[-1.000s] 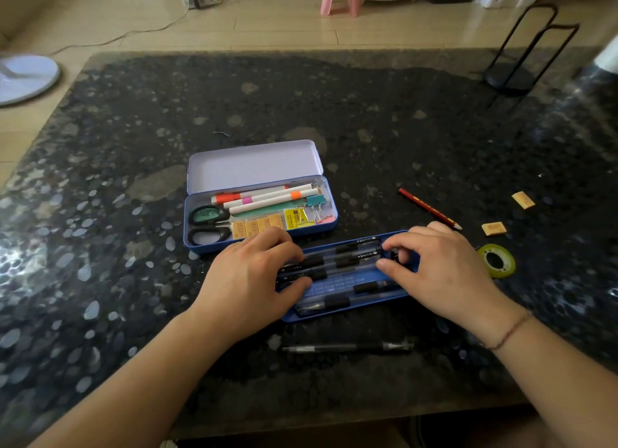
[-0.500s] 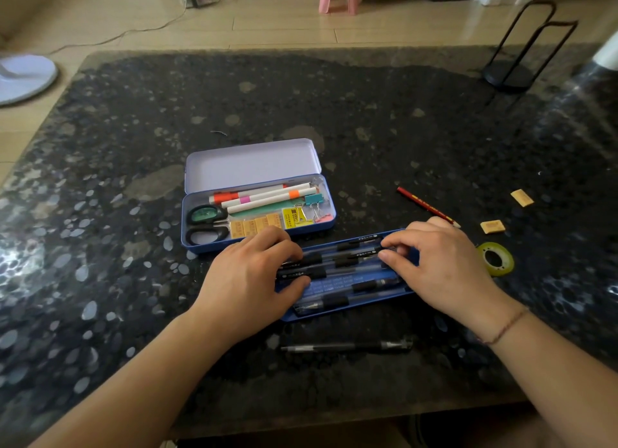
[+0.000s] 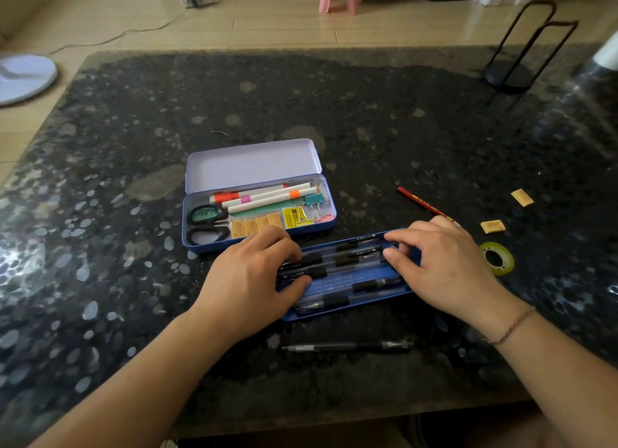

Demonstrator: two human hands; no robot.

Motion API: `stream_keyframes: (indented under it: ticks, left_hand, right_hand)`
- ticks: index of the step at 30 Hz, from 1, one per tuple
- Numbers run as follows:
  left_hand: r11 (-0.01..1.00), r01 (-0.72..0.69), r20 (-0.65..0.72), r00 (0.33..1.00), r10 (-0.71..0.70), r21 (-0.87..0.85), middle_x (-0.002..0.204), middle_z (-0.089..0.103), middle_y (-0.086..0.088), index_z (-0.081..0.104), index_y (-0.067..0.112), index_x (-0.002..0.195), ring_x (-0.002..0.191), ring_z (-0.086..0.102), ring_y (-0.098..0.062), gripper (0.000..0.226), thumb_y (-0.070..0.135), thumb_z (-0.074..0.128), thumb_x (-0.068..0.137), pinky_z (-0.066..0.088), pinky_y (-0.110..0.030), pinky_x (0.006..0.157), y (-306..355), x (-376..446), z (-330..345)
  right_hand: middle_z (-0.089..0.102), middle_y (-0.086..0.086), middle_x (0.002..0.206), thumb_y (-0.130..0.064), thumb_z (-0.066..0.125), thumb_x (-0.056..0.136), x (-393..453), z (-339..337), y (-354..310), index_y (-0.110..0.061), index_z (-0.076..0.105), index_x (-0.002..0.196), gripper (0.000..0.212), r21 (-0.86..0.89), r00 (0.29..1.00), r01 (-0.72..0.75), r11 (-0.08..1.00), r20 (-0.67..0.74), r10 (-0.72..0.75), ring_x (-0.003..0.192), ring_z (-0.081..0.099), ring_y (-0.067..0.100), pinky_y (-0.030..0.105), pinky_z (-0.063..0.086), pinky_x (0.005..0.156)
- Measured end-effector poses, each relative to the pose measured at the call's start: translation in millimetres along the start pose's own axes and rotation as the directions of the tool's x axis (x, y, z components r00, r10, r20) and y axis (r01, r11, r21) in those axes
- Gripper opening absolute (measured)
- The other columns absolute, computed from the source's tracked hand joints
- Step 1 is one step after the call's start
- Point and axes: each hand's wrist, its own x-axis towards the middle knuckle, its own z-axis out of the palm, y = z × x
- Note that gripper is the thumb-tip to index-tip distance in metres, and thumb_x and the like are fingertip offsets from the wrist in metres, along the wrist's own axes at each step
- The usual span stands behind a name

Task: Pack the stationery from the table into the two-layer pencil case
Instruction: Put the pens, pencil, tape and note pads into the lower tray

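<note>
Hands at the two ends of a blue tray of pens on a dark speckled table.

Table (image 3: pixel 368 113) carries everything: the pencil case (image 3: pixel 257 207) sits open left of centre, its lid (image 3: pixel 250 165) lying flat toward the far edge, the base holding scissors (image 3: pixel 205 223), markers (image 3: pixel 264 196), binder clips (image 3: pixel 314 201) and yellow erasers (image 3: pixel 254 225). Just nearer the front edge lies the blue tray (image 3: pixel 351 277), filled with black pens (image 3: pixel 347 257) laid lengthwise. The left hand (image 3: pixel 247 280) rests curled on the tray's left end, fingers on the pens, thumb against the tray's edge; the right hand (image 3: pixel 441 263) pinches at the pens' right ends. A loose pen (image 3: pixel 347 346) lies by the front edge. Toward the right edge: a red pencil (image 3: pixel 421 202), a tape roll (image 3: pixel 496 258) and two loose erasers (image 3: pixel 492 226).
</note>
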Motion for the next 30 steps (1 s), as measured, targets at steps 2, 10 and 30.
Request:
stream_keyframes:
  ticks: [2,10,30]
  left_hand:
    - [1.000,-0.001,-0.001,1.000,0.001,0.000,0.101,0.058,0.009,0.064,0.023,0.095,0.079,0.059,-0.013,0.030,0.046,0.068,0.078,0.053,-0.032,0.063,-0.5,-0.2,0.6]
    - [1.000,0.000,0.016,1.000,0.000,0.011,0.103,0.058,0.011,0.062,0.025,0.101,0.082,0.060,-0.013,0.032,0.047,0.069,0.078,0.053,-0.033,0.065,-3.1,-1.0,0.2]
    - [0.989,-0.137,0.087,0.986,0.141,-0.047,0.104,0.057,0.011,0.066,0.028,0.096,0.085,0.057,-0.010,0.020,0.040,0.064,0.080,0.052,-0.032,0.065,-6.4,-4.5,-12.2]
  right_hand:
    - [0.057,-0.018,0.075,-0.050,0.056,0.084,0.3,-2.4,1.6,-0.034,0.066,0.112,0.034,0.002,1.000,-0.009,1.000,0.011,0.009,0.083,0.048,0.007,0.033,0.044,0.079]
    - [0.057,-0.019,0.072,-0.047,0.069,0.078,-3.4,-22.0,6.6,-0.041,0.067,0.084,0.009,0.016,0.984,0.063,0.998,0.166,-0.065,0.079,0.047,0.000,0.019,0.034,0.066]
    - [0.056,-0.019,0.078,-0.043,0.055,0.088,-3.9,-5.8,0.0,-0.038,0.058,0.082,0.008,0.002,0.984,0.082,0.997,0.160,-0.081,0.082,0.043,0.003,0.027,0.035,0.070]
